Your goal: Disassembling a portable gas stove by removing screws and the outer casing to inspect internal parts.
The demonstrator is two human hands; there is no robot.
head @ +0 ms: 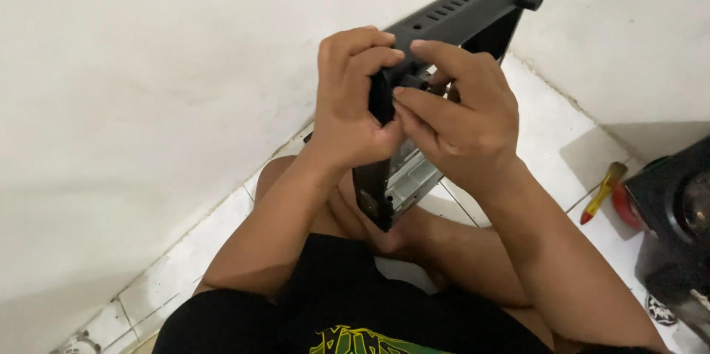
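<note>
Black frame (pixel 458 17), slotted along its top bar, held tilted above the lap, lower corner resting near the crossed legs. Left hand (pixel 351 102) closed around the frame's near edge, thumb and fingers wrapped. Right hand (pixel 462 113) pinching a small part at the same edge, fingertips (pixel 403 95) pressed to the frame, touching the left hand. Yellow screwdriver (pixel 605 190) lying on white tile floor (pixel 547 125), well apart, beside a black device (pixel 677 213).
</note>
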